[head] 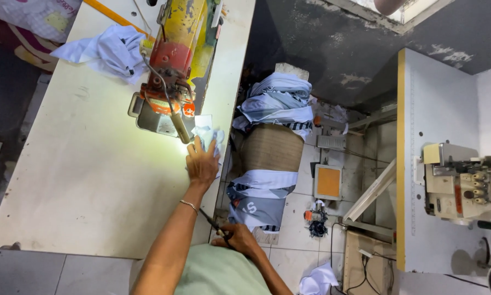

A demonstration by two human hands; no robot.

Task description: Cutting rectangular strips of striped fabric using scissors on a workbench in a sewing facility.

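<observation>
On the long cream sewing table (87, 180), under the worn yellow and red sewing machine (174, 60), the person's left hand (203, 164) lay flat with fingers spread on a small pale-blue fabric piece (208, 134) at the table's right edge, pressing rather than gripping it. The cloth looked thin, light and limp, likely to slide or bunch, so best held flat near its edges. The right hand (239, 239), low by the body, was closed around dark scissors (212, 221).

Bare forearms, a thin chain bracelet (189, 205) on the left wrist — pale green shirt (218, 273) below.
</observation>
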